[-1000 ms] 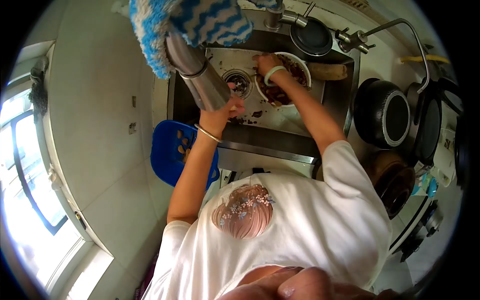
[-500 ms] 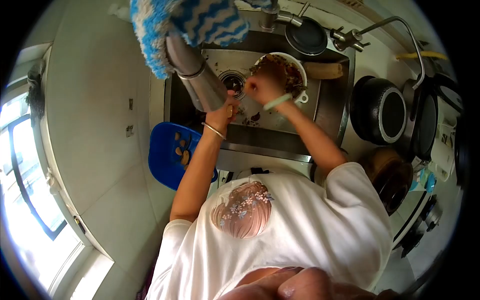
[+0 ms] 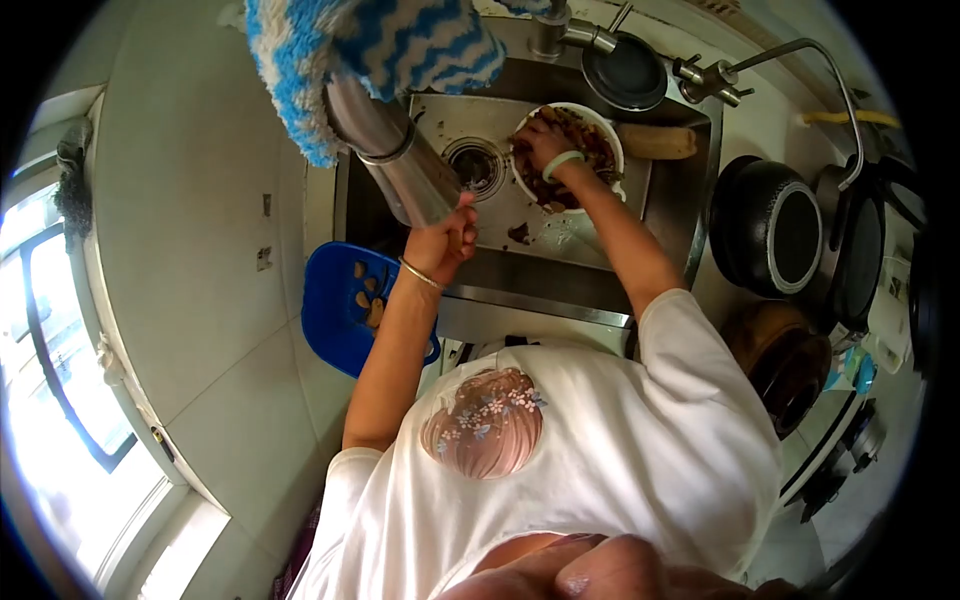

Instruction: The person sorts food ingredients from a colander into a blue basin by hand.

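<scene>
My left hand [image 3: 445, 242] is closed at the near left of the steel sink [image 3: 560, 262], its fingers curled just below the end of a thick metal tube [image 3: 405, 175]. Whatever lies inside those fingers is too small to make out. My right hand [image 3: 545, 150], with a pale bangle at the wrist, reaches into a white bowl [image 3: 619, 150] filled with brown and reddish pieces. Its fingers are outstretched among the pieces, with the tips partly hidden. Beside my left forearm, a blue basin [image 3: 325, 325] contains several tan pieces [image 3: 364, 299].
A blue-and-white fluffy cloth [image 3: 420, 45] drapes over the tube. The drain [image 3: 475, 168] and a dark scrap [image 3: 518, 233] lie left of the bowl. A tan block [image 3: 656, 141] sits to its right. Black pots [image 3: 795, 235] and a tap [image 3: 715, 80] line the right side.
My right hand has moved from beside my left hand into the white bowl. My left hand stays below the tube, its fingers curled. The view has shifted slightly.
</scene>
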The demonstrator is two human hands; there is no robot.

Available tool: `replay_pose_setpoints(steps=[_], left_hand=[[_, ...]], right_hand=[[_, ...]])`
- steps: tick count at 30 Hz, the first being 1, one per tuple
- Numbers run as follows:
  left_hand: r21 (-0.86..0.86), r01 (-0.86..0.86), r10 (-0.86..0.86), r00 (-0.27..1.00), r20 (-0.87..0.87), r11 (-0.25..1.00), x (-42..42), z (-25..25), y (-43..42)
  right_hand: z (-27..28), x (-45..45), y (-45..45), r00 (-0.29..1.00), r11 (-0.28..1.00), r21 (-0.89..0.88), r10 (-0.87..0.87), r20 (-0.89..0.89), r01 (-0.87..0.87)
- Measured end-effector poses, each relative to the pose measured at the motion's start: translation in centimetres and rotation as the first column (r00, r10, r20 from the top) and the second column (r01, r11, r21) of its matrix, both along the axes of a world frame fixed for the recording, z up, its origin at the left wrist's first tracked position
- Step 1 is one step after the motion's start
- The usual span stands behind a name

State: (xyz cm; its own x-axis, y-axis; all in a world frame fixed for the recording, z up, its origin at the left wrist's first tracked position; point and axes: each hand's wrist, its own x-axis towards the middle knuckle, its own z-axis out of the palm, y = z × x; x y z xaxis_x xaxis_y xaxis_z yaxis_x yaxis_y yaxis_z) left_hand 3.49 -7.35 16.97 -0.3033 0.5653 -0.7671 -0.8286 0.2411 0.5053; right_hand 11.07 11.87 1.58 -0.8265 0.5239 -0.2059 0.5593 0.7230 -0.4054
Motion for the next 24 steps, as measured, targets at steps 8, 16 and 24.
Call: replay_pose_setpoints(steps=[8,16,24], left_hand=[[0.061,-0.033,0.029,0.998,0.062,0.998,-0.2,0.1,-1.4],[0.069,-0.023,0.020,0.999,0.045,0.997,0.7,0.5,-1.6],[0.092,-0.073,0.067,0.995,0.068,0.993,0.3,1.4,-2.8]], right_hand=[[4.6,5.5,1.7,0.744,0.962,-0.155,0.272,0.610,-0.224],[1.7,1.3,1.7,0.975,0.986,-0.158,0.079,0.209,-0.046],[-0.1,1.8,1.9,0.888,0.973,-0.192,0.202,0.413,-0.132]])
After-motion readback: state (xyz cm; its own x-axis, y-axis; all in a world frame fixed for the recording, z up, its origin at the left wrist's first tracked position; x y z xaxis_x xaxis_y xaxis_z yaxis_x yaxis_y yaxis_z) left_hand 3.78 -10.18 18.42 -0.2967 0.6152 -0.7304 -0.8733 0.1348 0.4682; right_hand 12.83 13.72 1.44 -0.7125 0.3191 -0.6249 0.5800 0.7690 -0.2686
